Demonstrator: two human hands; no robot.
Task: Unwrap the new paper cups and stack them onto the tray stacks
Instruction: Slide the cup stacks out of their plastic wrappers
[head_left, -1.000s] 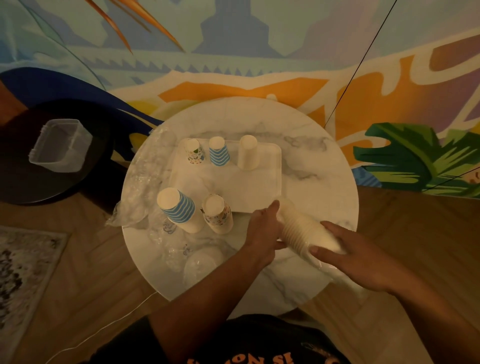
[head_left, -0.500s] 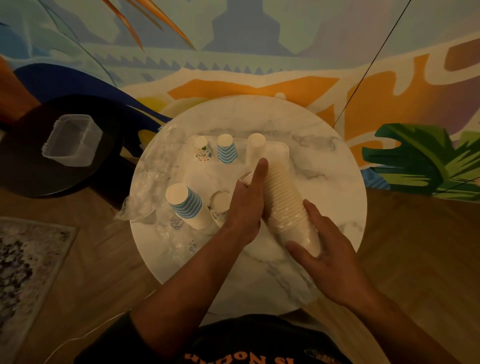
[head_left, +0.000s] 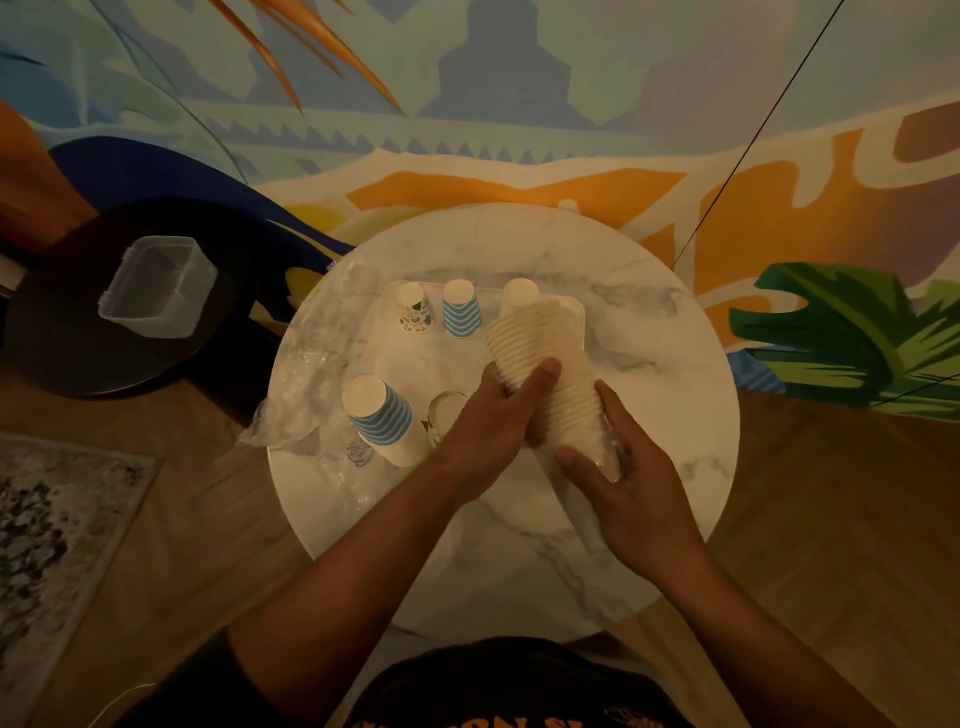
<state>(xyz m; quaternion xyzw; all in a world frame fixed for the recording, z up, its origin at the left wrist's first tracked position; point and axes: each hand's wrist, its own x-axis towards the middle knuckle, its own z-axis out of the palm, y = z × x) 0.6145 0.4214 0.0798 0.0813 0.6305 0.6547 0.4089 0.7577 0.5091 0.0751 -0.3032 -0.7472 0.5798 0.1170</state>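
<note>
The round marble table (head_left: 649, 364) is serving as the landmark. On its far half a white tray (head_left: 574, 312) is sitting, carrying three upturned stacks along its back edge: a patterned stack (head_left: 414, 313), a blue-striped stack (head_left: 461, 315) and a plain white stack (head_left: 519, 294). The table's right side is lying bare out to its rim, while crumpled clear wrap (head_left: 311, 374) is spilling over its left edge. A taller blue-striped stack (head_left: 380, 418) is standing near that left side, off the tray.

Both hands are holding a long sleeve of white cups (head_left: 545, 369) tilted above the table's middle, its far end overlapping the plain white stack. The left hand (head_left: 491, 421) is curling round the sleeve's middle, thumb across the ribbed rims. The right hand (head_left: 631, 483) is cupping the near end, fingers bent round it where clear film is glinting.

A patterned stack beside the left hand (head_left: 441, 421) is mostly hidden behind it. Left of the table, a clear tub (head_left: 158, 286) is resting on a dark stool (head_left: 67, 332).
</note>
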